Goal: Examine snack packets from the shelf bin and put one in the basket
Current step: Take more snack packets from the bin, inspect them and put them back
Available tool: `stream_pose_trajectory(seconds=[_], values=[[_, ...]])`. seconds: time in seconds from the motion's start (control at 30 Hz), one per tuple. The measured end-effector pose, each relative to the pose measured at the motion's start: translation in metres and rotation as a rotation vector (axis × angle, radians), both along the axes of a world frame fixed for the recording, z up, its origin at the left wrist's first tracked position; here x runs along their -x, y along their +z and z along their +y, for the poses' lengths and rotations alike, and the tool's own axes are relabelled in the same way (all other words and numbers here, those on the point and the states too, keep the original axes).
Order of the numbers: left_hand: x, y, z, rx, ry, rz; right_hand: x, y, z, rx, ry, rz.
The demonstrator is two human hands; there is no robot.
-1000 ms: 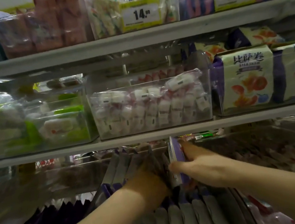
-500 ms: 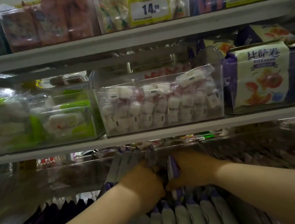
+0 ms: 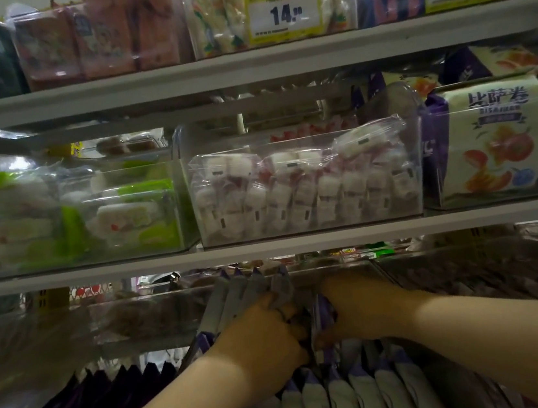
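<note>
The left hand [image 3: 263, 336] and right hand [image 3: 365, 307] hide their fingertips among the packets [image 3: 315, 401].

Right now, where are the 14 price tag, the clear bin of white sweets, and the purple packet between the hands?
14 price tag [image 3: 285, 13]: head view, on the printed number.
clear bin [image 3: 397, 103]: head view, on its bare right wall.
purple packet [image 3: 322, 314]: head view, on its upper purple edge.

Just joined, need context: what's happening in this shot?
A person is rummaging in a row of grey-and-purple snack packets on the lower shelf. The left hand grips the leaning packets at the back; the right hand pinches one upright packet between the hands. No basket in view.
</note>
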State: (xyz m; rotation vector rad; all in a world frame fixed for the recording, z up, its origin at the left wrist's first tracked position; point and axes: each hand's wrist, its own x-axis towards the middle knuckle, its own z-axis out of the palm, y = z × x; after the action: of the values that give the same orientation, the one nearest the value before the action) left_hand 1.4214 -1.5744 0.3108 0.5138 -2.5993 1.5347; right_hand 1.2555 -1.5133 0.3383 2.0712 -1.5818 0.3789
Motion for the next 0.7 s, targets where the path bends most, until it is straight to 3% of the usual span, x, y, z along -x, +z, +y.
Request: stream_pose_trajectory(seconds=[0.2, 0.37, 0.5, 0.6, 0.7], values=[[-0.002, -0.003, -0.006, 0.036, -0.063, 0.012, -0.006, -0.01, 0.003, -0.048, -0.047, 0.134], [-0.003, -0.003, -0.005, 0.008, -0.078, 0.04, 0.001, -0.011, 0.012, -0.403, -0.117, 0.277], [-0.003, -0.005, -0.007, -0.024, -0.098, 0.082, 0.01, -0.01, 0.005, -0.465, -0.135, 0.28], [-0.002, -0.003, -0.007, -0.097, -0.086, 0.108, 0.004, 0.002, 0.009, -0.515, -0.061, 0.097], [-0.001, 0.002, -0.004, -0.263, -0.1, 0.228, 0.009, 0.021, 0.018, -0.38, 0.04, -0.069]])
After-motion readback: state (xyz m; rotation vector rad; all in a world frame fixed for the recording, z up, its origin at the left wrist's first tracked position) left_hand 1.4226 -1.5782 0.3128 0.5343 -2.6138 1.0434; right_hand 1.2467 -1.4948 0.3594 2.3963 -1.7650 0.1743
